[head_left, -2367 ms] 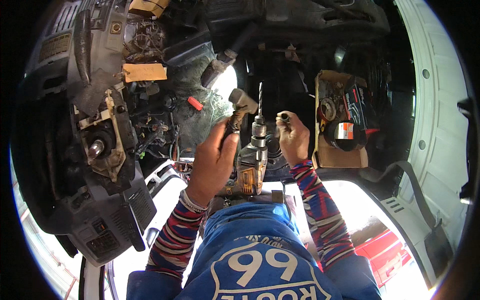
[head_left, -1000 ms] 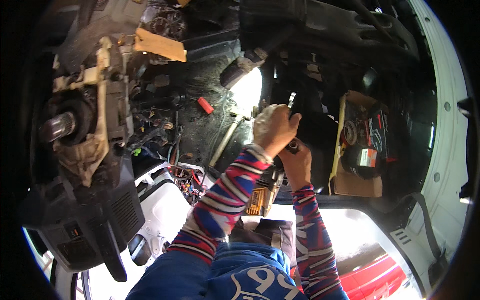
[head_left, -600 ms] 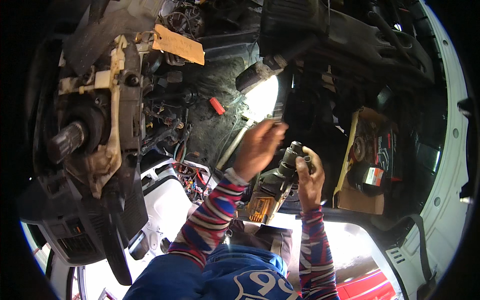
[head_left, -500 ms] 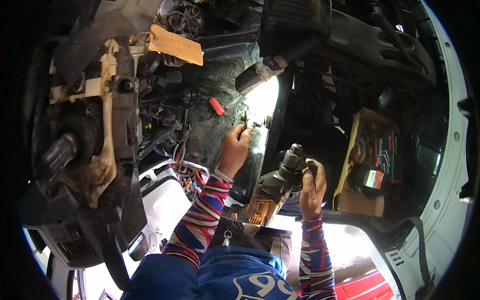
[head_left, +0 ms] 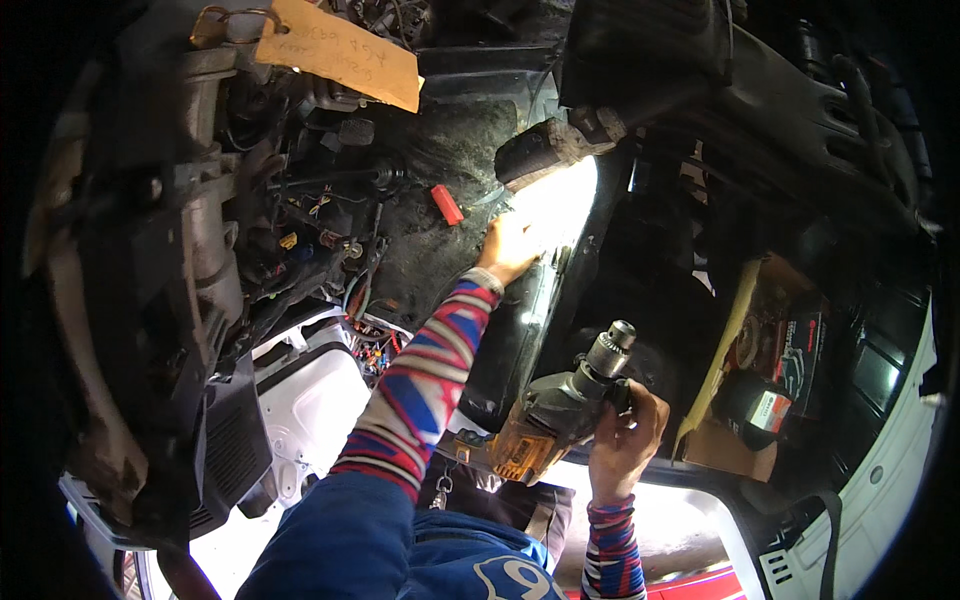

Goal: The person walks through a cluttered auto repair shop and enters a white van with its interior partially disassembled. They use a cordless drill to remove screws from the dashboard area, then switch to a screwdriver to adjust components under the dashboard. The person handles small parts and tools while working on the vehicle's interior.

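My left hand [head_left: 508, 248] reaches forward to the floor beside a bright patch of light. Its fingers look bent together, but glare washes out the tips and whatever is between them. Near my waist a yellow and black power drill [head_left: 545, 425] lies tilted, its metal chuck [head_left: 612, 348] pointing up and away from me. My right hand [head_left: 627, 440] is closed around the dark side handle [head_left: 621, 396] just behind the chuck. A small red block [head_left: 447, 205] lies on the dark floor left of my left hand.
A dark lamp-like cylinder [head_left: 540, 152] sits beside the bright patch. On the right stands an open cardboard box [head_left: 735, 458] with packaged parts. Loose wires [head_left: 365, 265] and a steering column assembly [head_left: 210, 190] are at left. A tan paper tag [head_left: 340, 55] hangs at upper left.
My left hand has moved forward into the glare; the small T-shaped metal key it pinched before is no longer visible. My right hand and the drill appear slightly lower and further right.
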Demonstrator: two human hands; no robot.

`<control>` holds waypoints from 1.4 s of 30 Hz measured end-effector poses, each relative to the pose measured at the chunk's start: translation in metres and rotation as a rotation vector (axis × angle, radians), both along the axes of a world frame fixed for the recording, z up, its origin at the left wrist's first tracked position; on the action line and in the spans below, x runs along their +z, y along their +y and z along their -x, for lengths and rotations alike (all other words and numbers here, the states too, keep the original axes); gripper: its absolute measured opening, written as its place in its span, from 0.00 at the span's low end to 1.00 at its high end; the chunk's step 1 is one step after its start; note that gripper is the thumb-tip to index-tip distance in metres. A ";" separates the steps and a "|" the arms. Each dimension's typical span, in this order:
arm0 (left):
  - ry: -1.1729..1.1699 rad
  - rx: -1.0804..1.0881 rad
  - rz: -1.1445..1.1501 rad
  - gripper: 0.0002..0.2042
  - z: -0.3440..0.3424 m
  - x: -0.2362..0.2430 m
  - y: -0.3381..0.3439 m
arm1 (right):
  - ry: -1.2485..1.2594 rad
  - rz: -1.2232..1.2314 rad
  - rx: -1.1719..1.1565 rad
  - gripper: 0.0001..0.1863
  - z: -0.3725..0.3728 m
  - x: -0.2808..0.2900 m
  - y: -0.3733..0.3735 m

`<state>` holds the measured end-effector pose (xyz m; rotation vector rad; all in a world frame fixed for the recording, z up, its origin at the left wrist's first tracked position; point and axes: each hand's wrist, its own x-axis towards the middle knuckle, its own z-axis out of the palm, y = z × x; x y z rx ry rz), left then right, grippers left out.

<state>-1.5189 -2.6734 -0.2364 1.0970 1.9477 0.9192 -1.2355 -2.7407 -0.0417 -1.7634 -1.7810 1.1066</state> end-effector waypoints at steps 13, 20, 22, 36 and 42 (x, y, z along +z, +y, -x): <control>0.372 0.684 0.638 0.32 0.094 -0.077 -0.040 | 0.066 0.110 -0.032 0.28 -0.013 -0.002 -0.008; 0.371 0.442 0.410 0.21 0.088 -0.068 -0.048 | 0.192 0.144 -0.066 0.24 -0.019 -0.003 -0.003; 0.324 0.538 0.287 0.18 0.095 -0.067 -0.057 | 0.196 0.088 -0.078 0.25 -0.018 -0.004 0.000; 0.171 0.346 -0.322 0.12 0.071 0.081 -0.012 | -0.074 -0.169 -0.095 0.32 -0.002 0.025 0.033; 0.449 -0.226 -0.439 0.24 0.025 0.164 0.099 | -0.031 -0.311 -0.042 0.28 0.013 0.035 0.061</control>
